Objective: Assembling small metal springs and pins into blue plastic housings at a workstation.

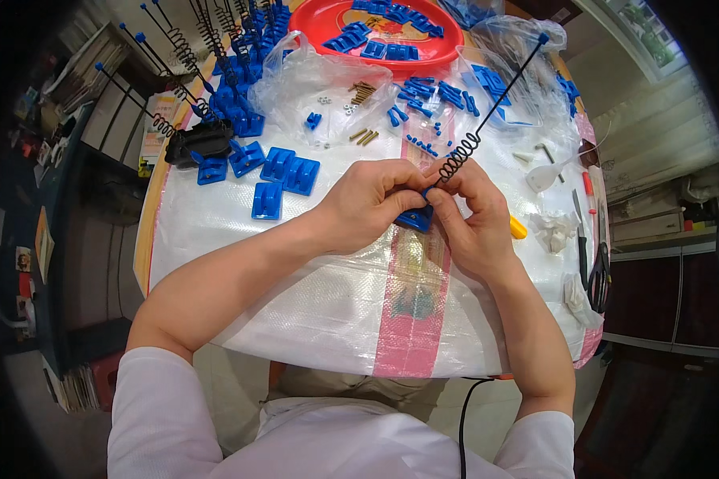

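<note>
Over the middle of the table, my left hand [366,201] and my right hand [473,219] meet, both closed. Between their fingertips is a small blue plastic base [414,219], partly hidden by the thumbs. A black coil-spring rod [460,155] rises from it, leaning up to the right and ending in a blue tip. My left fingers pinch the base on its left side. The right thumb and fingers grip around the spot where rod and base meet; the joint itself is covered. Several loose blue bases [267,200] lie left of my left hand.
A cluster of spring rods on blue bases [247,123] stands at the far left. Behind are a red basin [311,40] of blue parts, brass pins [364,136] and blue clips [450,96]. Scissors [599,275], a red-handled tool [588,191] and a yellow handle [518,227] lie right.
</note>
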Available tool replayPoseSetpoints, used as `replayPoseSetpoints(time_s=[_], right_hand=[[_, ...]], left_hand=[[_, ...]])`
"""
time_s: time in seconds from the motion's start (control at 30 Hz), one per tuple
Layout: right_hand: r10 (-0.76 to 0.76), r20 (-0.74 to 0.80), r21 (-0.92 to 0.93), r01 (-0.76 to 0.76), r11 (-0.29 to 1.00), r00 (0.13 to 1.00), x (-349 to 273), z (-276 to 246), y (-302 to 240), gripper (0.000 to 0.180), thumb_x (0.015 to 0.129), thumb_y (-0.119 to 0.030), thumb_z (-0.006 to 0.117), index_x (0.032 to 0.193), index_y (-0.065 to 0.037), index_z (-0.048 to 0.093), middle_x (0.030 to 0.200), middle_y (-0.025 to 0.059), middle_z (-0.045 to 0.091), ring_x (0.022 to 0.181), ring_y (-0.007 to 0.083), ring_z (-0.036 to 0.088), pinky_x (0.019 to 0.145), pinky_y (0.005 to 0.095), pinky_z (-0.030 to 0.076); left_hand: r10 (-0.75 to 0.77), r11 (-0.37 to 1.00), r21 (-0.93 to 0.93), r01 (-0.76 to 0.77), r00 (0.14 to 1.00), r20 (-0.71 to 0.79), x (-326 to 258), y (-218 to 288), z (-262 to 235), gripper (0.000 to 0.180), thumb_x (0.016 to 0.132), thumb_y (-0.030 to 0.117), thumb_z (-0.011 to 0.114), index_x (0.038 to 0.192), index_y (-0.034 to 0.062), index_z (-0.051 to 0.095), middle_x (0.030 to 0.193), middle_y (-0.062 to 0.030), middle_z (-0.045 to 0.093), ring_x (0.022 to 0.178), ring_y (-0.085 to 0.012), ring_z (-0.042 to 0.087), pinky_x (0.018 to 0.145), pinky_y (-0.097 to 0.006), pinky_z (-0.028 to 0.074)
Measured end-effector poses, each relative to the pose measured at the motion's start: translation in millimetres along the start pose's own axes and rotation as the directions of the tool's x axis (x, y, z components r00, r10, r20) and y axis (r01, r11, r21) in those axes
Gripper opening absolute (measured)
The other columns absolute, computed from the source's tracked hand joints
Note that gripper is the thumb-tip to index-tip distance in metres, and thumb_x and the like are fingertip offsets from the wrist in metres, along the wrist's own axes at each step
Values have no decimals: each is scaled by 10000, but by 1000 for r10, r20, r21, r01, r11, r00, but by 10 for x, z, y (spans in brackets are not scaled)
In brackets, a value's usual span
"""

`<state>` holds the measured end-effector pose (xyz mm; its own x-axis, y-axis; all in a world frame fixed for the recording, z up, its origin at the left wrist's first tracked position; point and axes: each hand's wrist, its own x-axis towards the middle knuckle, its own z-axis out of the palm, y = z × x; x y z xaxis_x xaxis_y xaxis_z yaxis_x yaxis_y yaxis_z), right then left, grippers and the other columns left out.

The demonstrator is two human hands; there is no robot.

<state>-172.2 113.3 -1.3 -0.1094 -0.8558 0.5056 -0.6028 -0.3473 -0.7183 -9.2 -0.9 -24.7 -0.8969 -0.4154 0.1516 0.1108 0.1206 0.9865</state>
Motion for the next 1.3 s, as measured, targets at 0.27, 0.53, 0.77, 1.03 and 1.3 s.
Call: replayPoseSetpoints(time_s=[0.27, 0.53, 0.77, 1.03, 1.3], right_hand=[[-53, 39, -113, 57, 992, 998, 11, -76, -20, 152, 862, 17, 689, 1008, -21, 670, 1047, 130, 638, 875, 271, 670, 739, 353, 536], [-12, 54, -96, 17, 995, 998, 7, -76, 6, 154, 859, 11, 697, 1008, -15, 666, 1052, 124, 635, 862, 260, 670, 729, 337, 539], [-36, 56, -78, 40, 996, 998, 14, -78, 26, 150, 860, 9, 696, 1004, -11, 661, 1042, 120, 630, 857, 259, 667, 731, 336, 538], [4, 72, -45, -1, 999, 997, 6, -70, 22, 127, 876, 16, 681, 998, 0, 647, 1030, 116, 623, 841, 239, 666, 705, 328, 534], [38, 78, -34, -35, 999, 996, 2, -65, 23, 116, 883, 10, 674, 992, 3, 633, 997, 111, 620, 814, 235, 661, 690, 322, 530]], left_hand=[[106, 988, 120, -100, 994, -42, 37, 9, 11, 170, 950, -81, 575, 1095, -26, 647, 1148, -80, 611, 1070, -141, 618, 909, -271, 524], [143, 981, 137, -136, 989, -40, 52, -75, -3, 144, 932, -66, 622, 1071, -34, 644, 1165, -76, 595, 1053, -147, 618, 889, -267, 528], [134, 941, 314, -127, 991, 1, 40, -23, -14, 259, 877, -84, 591, 1128, -20, 606, 1115, -82, 587, 996, -140, 616, 878, -268, 515], [118, 974, 199, -112, 993, -18, 24, -41, -18, 215, 898, -47, 622, 1110, -11, 607, 1037, -56, 594, 933, -112, 608, 836, -261, 513], [102, 979, 180, -97, 995, -20, 38, -27, -23, 121, 941, 8, 655, 1060, -6, 633, 1016, -38, 602, 900, -91, 595, 784, -248, 502]])
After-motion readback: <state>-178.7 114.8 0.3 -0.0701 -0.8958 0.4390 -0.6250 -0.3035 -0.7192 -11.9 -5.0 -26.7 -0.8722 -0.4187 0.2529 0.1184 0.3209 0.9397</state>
